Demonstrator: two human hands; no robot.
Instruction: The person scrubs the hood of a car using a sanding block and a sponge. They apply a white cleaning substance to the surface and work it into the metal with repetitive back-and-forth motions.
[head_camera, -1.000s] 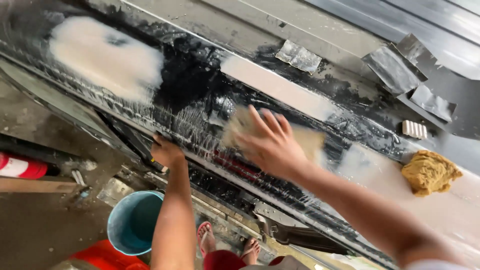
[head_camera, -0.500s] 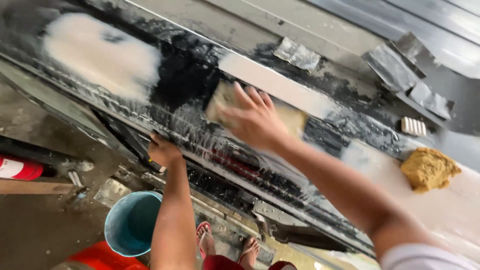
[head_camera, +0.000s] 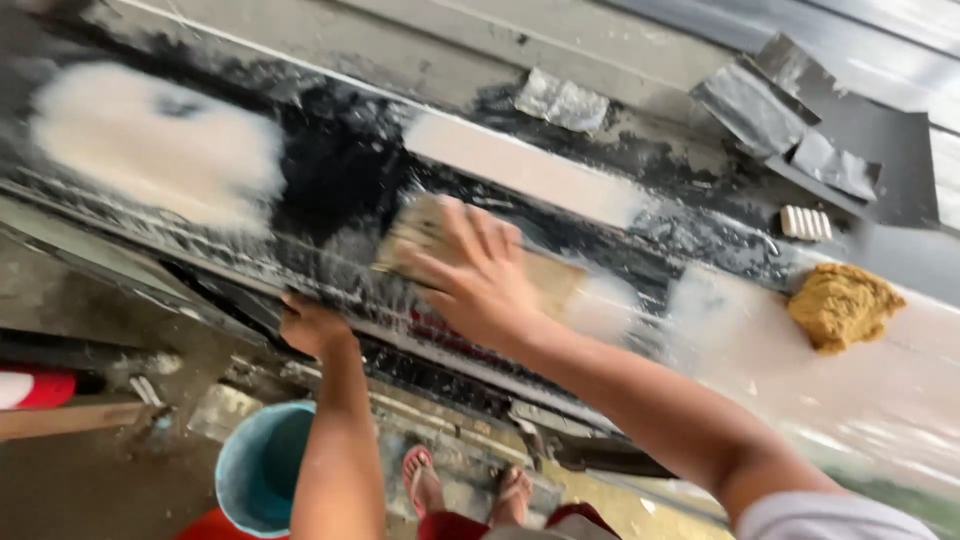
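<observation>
While hands (head_camera: 480, 275) scrub panel (head_camera: 330, 180) — blue bucket (head_camera: 262, 468), contents unclear

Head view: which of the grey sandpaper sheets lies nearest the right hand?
The crumpled grey sheet directly above the right hand; the other sheets lie piled far off toward the upper right corner.
</observation>
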